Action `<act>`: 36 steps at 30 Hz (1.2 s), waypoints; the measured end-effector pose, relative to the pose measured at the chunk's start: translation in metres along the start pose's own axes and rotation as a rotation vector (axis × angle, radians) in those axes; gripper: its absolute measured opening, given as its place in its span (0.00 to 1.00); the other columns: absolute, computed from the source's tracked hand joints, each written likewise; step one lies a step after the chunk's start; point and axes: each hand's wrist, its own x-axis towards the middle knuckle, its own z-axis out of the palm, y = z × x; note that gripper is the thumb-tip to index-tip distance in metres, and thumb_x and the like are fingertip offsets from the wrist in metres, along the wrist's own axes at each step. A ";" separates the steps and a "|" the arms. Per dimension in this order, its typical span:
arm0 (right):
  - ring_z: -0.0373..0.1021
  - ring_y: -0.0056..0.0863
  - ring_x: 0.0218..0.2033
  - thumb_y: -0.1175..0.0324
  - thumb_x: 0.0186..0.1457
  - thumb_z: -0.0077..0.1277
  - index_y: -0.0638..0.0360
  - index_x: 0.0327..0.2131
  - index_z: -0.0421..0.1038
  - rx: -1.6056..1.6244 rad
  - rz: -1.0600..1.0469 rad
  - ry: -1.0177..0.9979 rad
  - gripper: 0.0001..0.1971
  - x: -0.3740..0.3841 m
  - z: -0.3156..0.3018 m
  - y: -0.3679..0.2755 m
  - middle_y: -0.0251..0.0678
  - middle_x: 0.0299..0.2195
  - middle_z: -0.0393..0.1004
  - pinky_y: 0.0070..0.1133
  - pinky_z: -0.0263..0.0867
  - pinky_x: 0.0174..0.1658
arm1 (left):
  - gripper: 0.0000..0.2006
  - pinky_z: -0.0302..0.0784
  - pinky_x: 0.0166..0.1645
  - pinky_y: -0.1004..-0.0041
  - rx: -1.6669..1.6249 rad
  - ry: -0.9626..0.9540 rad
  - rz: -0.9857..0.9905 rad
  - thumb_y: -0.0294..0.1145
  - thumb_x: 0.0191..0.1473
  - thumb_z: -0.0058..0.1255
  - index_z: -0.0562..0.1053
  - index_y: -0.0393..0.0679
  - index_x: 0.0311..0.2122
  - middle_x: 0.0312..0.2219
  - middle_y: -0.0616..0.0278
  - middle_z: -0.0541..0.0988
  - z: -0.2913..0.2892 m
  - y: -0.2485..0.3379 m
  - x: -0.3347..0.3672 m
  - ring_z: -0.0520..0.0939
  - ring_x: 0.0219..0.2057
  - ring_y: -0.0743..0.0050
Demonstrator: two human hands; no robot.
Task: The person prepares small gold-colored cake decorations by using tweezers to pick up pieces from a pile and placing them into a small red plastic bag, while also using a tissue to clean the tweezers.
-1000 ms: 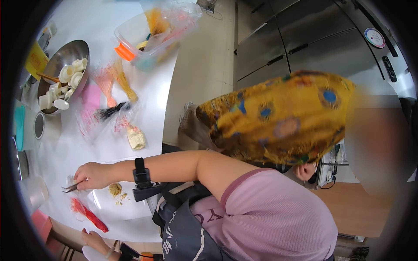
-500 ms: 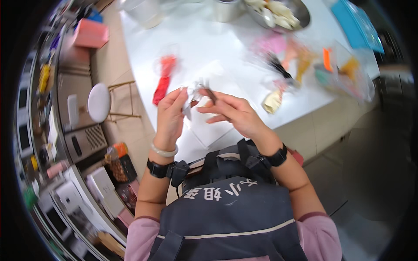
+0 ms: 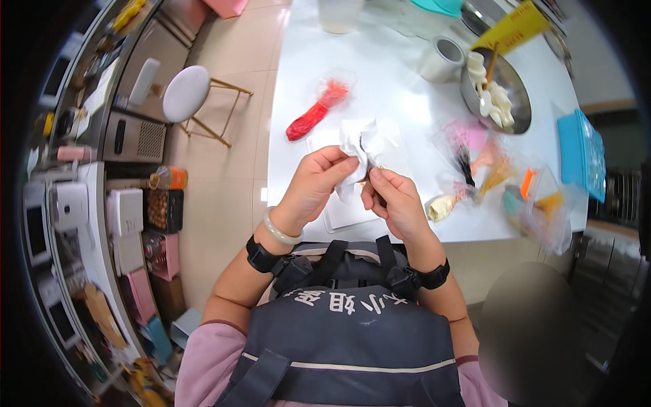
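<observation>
The right hand (image 3: 395, 197) has curled in, pinching tweezers (image 3: 368, 168) aimed toward eleven o'clock. There the left hand (image 3: 317, 182) grasps tissue (image 3: 352, 140).

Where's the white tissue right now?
In the head view, the white tissue is near the middle, in the left hand beside the right hand, with the red bag to its upper left.

White paper (image 3: 349, 141) hides part of the tweezers (image 3: 368, 171). The left hand (image 3: 317, 182) covers some white board (image 3: 342, 217) near the bench's (image 3: 383, 74) front edge. The far-edge tub (image 3: 340, 15) is cut off.
</observation>
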 end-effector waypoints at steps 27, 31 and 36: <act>0.63 0.33 0.15 0.65 0.57 0.37 0.65 0.35 0.69 -0.926 -0.447 -0.286 0.14 -0.011 0.012 -0.018 0.41 0.14 0.65 0.25 0.58 0.23 | 0.06 0.69 0.34 0.82 -0.081 0.801 0.576 0.26 0.51 0.48 0.73 0.36 0.33 0.28 0.64 0.77 0.039 -0.046 -0.086 0.75 0.29 0.82; 0.66 0.37 0.18 0.68 0.56 0.36 0.64 0.43 0.65 -1.077 -0.655 -0.354 0.14 -0.017 0.025 0.002 0.44 0.16 0.68 0.27 0.60 0.24 | 0.08 0.69 0.37 0.81 0.127 0.859 0.551 0.24 0.47 0.50 0.72 0.36 0.35 0.29 0.66 0.75 0.048 -0.067 -0.099 0.73 0.30 0.84; 0.69 0.40 0.27 0.74 0.53 0.31 0.62 0.54 0.52 -0.975 -0.611 -0.441 0.22 -0.021 0.017 0.008 0.51 0.28 0.70 0.27 0.62 0.29 | 0.13 0.71 0.33 0.79 0.284 0.953 0.648 0.29 0.41 0.59 0.72 0.35 0.33 0.26 0.63 0.76 0.058 -0.071 -0.093 0.73 0.28 0.83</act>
